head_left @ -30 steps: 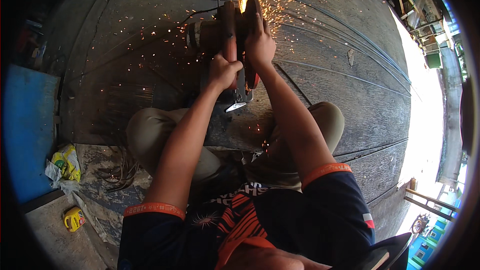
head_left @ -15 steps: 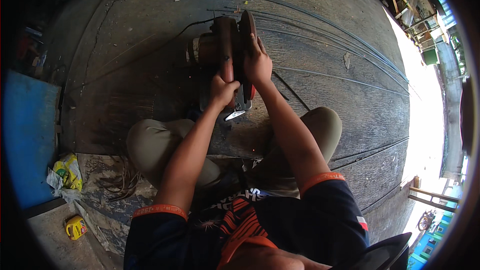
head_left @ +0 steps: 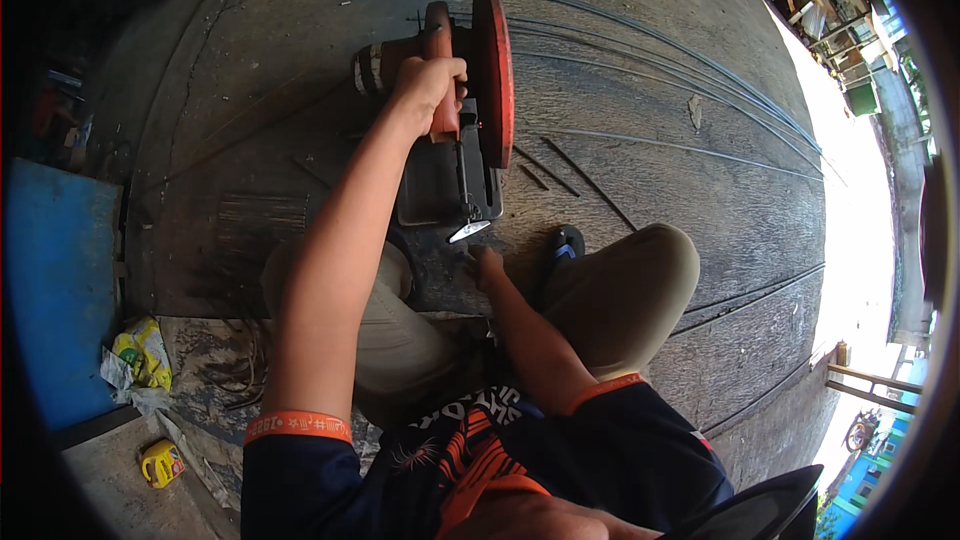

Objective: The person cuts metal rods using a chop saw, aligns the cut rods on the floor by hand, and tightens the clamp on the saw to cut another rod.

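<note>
My left hand (head_left: 428, 90) is wrapped around the orange-red handle (head_left: 440, 40) of a cut-off saw, whose arm stands raised. A large round red guard (head_left: 495, 80) rises on the saw's right side, above the dark metal base (head_left: 425, 190). At the near end of the base is a bright silver crank handle (head_left: 469, 231). My right hand (head_left: 487, 266) is low, just below that crank, close to the floor. Shadow hides its fingers, and I cannot tell if it touches anything. Short cut rods (head_left: 560, 168) lie right of the base.
Long thin metal rods (head_left: 660, 55) stretch rightward across the worn floor. My bent knees flank the work, with a sandal (head_left: 568, 242) by the right one. A blue panel (head_left: 62, 280), a yellow bag (head_left: 145, 352) and a yellow jug (head_left: 161, 463) are at left.
The saw's arm has tipped up, with my left hand still on its handle. My right hand has left the guard and come down near the crank. The sparks are no longer seen.
</note>
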{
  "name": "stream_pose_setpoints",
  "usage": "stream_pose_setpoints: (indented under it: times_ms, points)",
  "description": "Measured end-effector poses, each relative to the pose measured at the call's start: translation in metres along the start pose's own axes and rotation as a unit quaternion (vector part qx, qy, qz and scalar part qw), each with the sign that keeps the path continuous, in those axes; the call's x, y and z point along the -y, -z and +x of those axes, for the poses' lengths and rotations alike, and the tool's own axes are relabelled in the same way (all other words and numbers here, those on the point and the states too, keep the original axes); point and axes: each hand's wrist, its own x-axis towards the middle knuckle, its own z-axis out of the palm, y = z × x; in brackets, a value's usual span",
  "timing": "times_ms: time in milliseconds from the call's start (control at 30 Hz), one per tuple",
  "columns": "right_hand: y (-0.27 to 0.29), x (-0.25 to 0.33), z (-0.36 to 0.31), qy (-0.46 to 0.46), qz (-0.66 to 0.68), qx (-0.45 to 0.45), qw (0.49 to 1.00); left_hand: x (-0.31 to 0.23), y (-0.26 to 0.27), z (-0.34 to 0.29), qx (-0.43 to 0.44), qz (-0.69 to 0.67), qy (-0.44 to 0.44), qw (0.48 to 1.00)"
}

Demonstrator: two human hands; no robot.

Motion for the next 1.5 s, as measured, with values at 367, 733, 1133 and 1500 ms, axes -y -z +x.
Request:
stream_pose_setpoints:
  times_ms: [367, 733, 1133, 1500]
  points:
    - [0.005, -0.004, 0.061, -0.050, 0.074, 0.181, 0.979, -0.045, -0.001, 0.028, 0.072, -0.002, -0.030, 0.997]
    - [-0.020, -0.025, -0.006, 0.559, -0.496, -0.070, 0.660, -0.035, -0.002, 0.030, 0.090, -0.005, -0.044, 0.995]
    - [-0.020, -0.046, 0.000, 0.568, -0.356, -0.104, 0.735, -0.032, -0.003, 0.033, 0.097, 0.000, -0.063, 0.993]
    - [-0.019, -0.064, 0.008, 0.405, -0.380, 0.019, 0.831, -0.042, -0.007, 0.032, 0.126, 0.002, -0.026, 0.992]
